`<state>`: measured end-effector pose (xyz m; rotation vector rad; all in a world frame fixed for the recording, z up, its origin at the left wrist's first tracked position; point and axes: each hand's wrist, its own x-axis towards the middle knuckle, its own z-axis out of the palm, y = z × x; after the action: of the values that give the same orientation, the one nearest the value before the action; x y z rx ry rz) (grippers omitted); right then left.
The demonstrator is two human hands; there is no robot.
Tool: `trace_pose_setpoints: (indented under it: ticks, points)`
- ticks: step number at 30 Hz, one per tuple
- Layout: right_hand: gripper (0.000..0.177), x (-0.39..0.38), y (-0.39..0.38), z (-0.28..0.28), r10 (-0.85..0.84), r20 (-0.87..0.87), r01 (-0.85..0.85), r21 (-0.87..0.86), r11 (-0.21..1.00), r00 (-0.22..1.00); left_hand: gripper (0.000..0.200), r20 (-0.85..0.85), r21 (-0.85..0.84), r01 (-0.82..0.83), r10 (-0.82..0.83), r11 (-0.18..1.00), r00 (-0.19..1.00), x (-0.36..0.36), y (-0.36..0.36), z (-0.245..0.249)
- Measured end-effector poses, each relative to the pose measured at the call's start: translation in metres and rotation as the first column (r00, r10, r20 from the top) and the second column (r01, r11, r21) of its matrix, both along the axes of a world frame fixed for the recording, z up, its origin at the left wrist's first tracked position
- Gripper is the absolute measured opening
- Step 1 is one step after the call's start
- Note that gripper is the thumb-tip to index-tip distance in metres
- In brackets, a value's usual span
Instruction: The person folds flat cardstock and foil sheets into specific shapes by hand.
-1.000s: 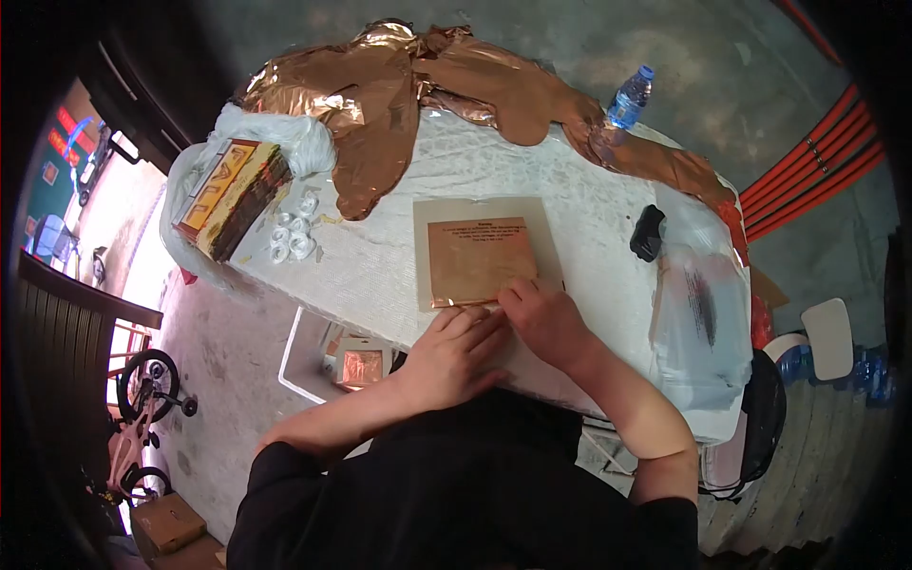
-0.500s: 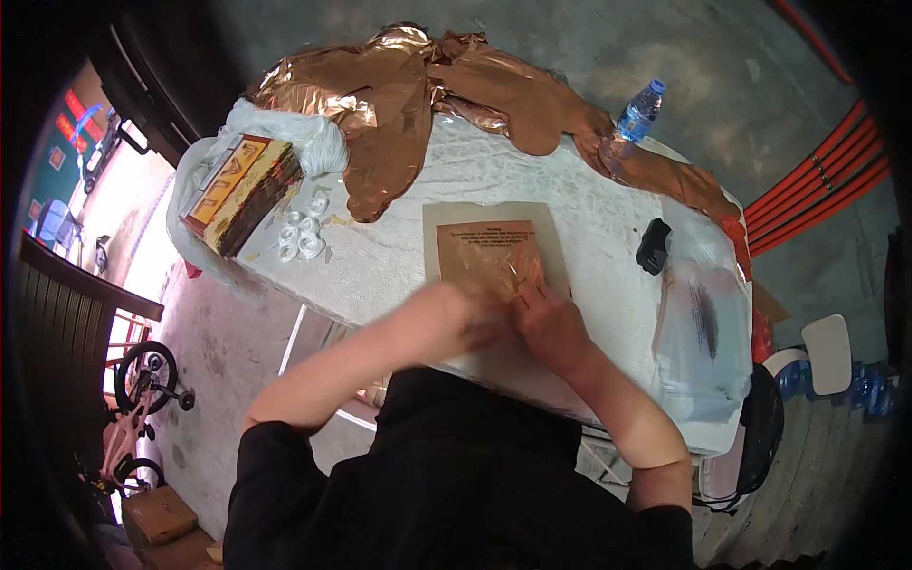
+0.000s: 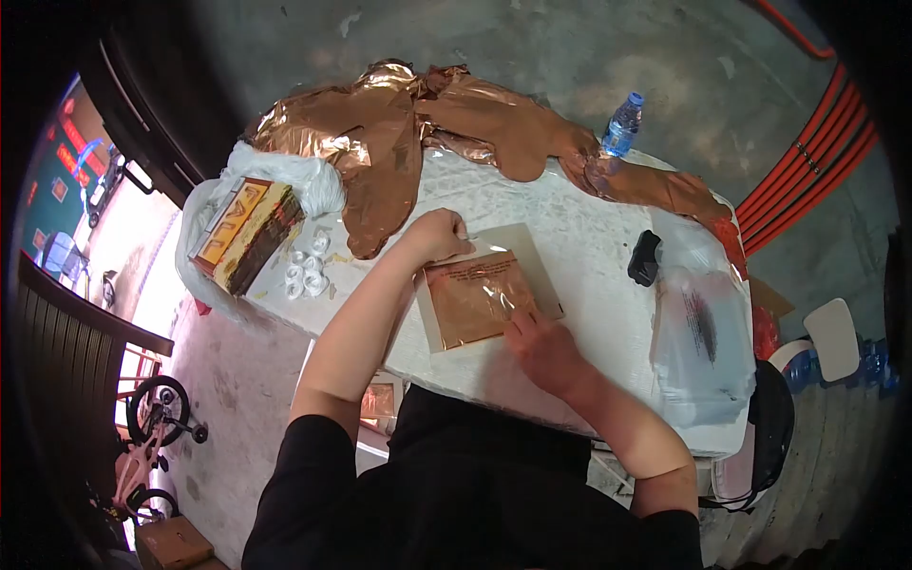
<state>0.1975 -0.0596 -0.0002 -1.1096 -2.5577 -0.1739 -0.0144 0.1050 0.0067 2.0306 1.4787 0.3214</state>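
A flat clear plastic bag (image 3: 538, 256) lies tilted on the table, with a folded copper-coloured foil piece (image 3: 465, 313) inside it and small dark print near its top. My left hand (image 3: 440, 236) is curled closed at the bag's upper left corner. Low on the right side of the bag, my right hand (image 3: 546, 350) has its fingers bunched against the plastic, where it creases and shines. The fingertips of both hands are partly hidden.
Large copper foil balloons (image 3: 380, 176) spread along the table's far edge, near a water bottle (image 3: 623, 125). At left are a box (image 3: 245, 233) and several white ribbon rolls (image 3: 307, 274). A black object (image 3: 645, 257) and plastic bags (image 3: 701, 351) lie at right.
My left hand has moved up and away from my right hand to the bag's upper corner. The bag has turned and slid slightly left. My right hand stays at its lower right side.
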Motion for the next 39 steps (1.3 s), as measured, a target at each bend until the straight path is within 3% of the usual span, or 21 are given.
trace_pose_setpoints:
  ticks: [1, 3, 4, 5, 7, 8, 10, 12, 13, 15, 16, 18, 22, 24, 26, 29, 31, 32, 34, 37, 39]
  points:
    - [0.006, 0.000, 0.000, 0.000, 0.015, -0.025, -0.015, 0.002, 1.000, 1.000, 0.028, -0.004, 0.003, 0.004, -0.004, 1.000, 1.000, -0.001, 0.001, -0.006]
    - [0.005, 0.002, 0.002, -0.003, 0.008, -0.023, -0.008, -0.010, 1.000, 1.000, 0.020, 0.530, -0.135, 0.085, -0.001, 0.987, 0.848, -0.003, 0.002, -0.012]
    - [0.005, 0.003, 0.003, -0.004, 0.008, -0.017, -0.008, -0.024, 1.000, 1.000, 0.013, 0.575, -0.141, 0.093, 0.004, 0.986, 0.818, -0.004, 0.001, -0.009]
    - [0.005, 0.005, 0.005, -0.002, 0.002, -0.018, -0.002, -0.021, 1.000, 1.000, 0.013, 0.574, -0.138, 0.099, -0.002, 0.985, 0.819, -0.006, 0.003, -0.011]
    - [0.010, 0.014, 0.011, 0.003, 0.044, -0.158, -0.086, -0.271, 0.959, 0.986, 0.013, 0.640, -0.298, 0.116, 0.108, 0.947, 0.761, -0.011, 0.007, -0.014]
    - [0.010, 0.020, 0.017, 0.005, 0.041, -0.158, -0.083, -0.270, 0.959, 0.987, 0.010, 0.617, -0.262, 0.121, 0.070, 0.957, 0.784, -0.011, 0.007, -0.018]
    - [0.012, 0.031, 0.034, 0.008, -0.267, -0.447, 0.028, -0.472, 0.881, 0.854, 0.010, 0.608, -0.267, 0.150, 0.045, 0.952, 0.792, -0.004, -0.001, -0.012]
    - [0.011, 0.039, 0.062, 0.013, -0.243, -0.582, 0.233, -0.093, 0.968, 0.776, 0.009, 0.625, -0.244, 0.220, -0.020, 0.944, 0.780, 0.009, -0.013, -0.008]
    - [0.011, 0.041, 0.076, 0.003, -0.264, -0.582, 0.252, -0.103, 0.962, 0.769, 0.009, 0.622, -0.254, 0.237, -0.030, 0.938, 0.782, 0.013, -0.017, -0.008]
    - [0.014, 0.041, 0.098, -0.020, -0.387, -0.769, 0.228, -0.313, 0.922, 0.508, 0.010, 0.652, -0.167, 0.317, -0.137, 0.933, 0.746, 0.021, -0.021, -0.011]
    - [0.014, 0.047, 0.099, -0.022, -0.397, -0.768, 0.236, -0.320, 0.917, 0.503, 0.009, 0.654, -0.163, 0.309, -0.132, 0.937, 0.745, 0.024, -0.023, -0.012]
    - [0.020, 0.053, 0.100, -0.024, -0.458, -0.616, -0.023, -0.612, 0.791, 0.641, 0.010, 0.625, -0.209, 0.297, -0.106, 0.932, 0.773, 0.023, -0.024, -0.009]
    - [0.018, 0.051, 0.098, -0.027, -0.459, -0.664, 0.035, -0.547, 0.836, 0.590, 0.013, 0.585, -0.275, 0.246, -0.041, 0.929, 0.810, 0.023, -0.027, -0.001]
    - [0.022, 0.047, 0.093, -0.023, -0.445, -0.588, 0.219, -0.417, 0.882, 0.675, 0.014, 0.607, -0.307, 0.223, 0.010, 0.925, 0.794, 0.022, -0.025, -0.008]
    - [0.025, 0.047, 0.091, -0.018, -0.464, -0.569, 0.253, -0.412, 0.875, 0.678, 0.017, 0.626, -0.335, 0.204, 0.055, 0.920, 0.778, 0.019, -0.023, -0.012]
    - [0.029, 0.048, 0.094, -0.020, -0.475, -0.527, 0.332, -0.347, 0.877, 0.705, 0.025, 0.572, -0.251, 0.218, -0.037, 0.943, 0.820, 0.022, -0.026, -0.007]
    - [0.030, 0.050, 0.096, -0.025, -0.474, -0.503, 0.375, -0.291, 0.880, 0.723, 0.024, 0.340, -0.043, 0.133, -0.111, 0.990, 0.934, 0.029, -0.030, -0.005]
    - [0.029, 0.051, 0.098, -0.028, -0.493, -0.456, 0.430, -0.243, 0.870, 0.741, 0.024, 0.339, -0.046, 0.136, -0.112, 0.990, 0.934, 0.033, -0.031, -0.005]
    - [0.028, 0.053, 0.099, -0.028, -0.519, -0.402, 0.479, -0.204, 0.854, 0.754, 0.022, 0.055, 0.429, 0.188, -0.233, 0.884, 0.971, 0.038, -0.033, -0.009]
    - [0.022, 0.059, 0.099, -0.025, -0.512, -0.463, 0.471, -0.212, 0.856, 0.723, 0.020, 0.079, 0.570, 0.183, -0.275, 0.801, 0.958, 0.038, -0.025, -0.021]
    - [0.016, 0.062, 0.097, -0.018, -0.357, -0.507, 0.430, 0.032, 0.902, 0.785, 0.019, 0.076, 0.590, 0.163, -0.255, 0.791, 0.964, 0.036, -0.024, -0.022]
